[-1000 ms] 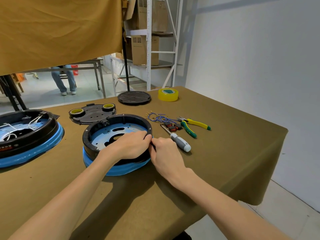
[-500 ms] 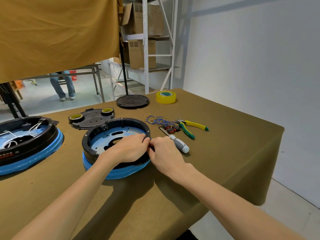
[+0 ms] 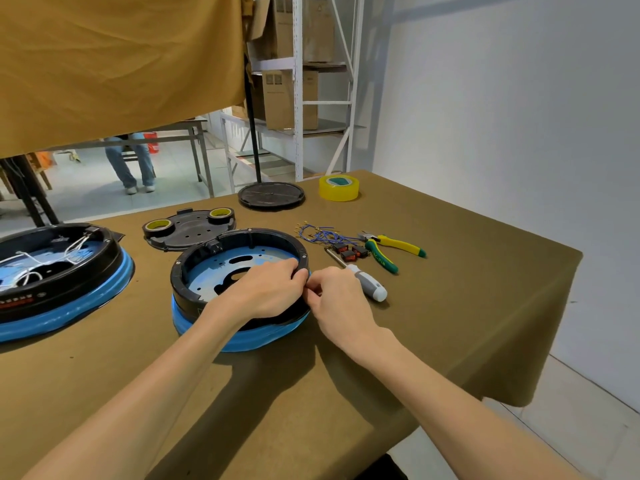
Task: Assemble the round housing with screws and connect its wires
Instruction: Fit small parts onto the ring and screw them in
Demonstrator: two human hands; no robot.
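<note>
Two housings sit on the table [image 3: 450, 306]: the round housing [image 3: 221, 252] at centre, a wired one [image 3: 59, 268] at nine o'clock. Since a second ago nothing has shifted. Left hand [image 3: 266, 289] grips its three-o'clock rim; right hand [image 3: 337, 294] pinches something unseen there, likely a screw. Screwdriver [image 3: 363, 284] untouched.

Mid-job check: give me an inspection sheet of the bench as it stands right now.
Surface: table under an olive cloth.
Job's things: housing in front; screwdriver and pliers to its right.
Clutter: second housing at left, black plate, disc, tape roll.
Grips: left hand over the housing's rim; right hand pinching at the rim's right edge, held item hidden.
Cables: blue wires loose beside the pliers.
Surroundings: shelving, a person's legs.
</note>
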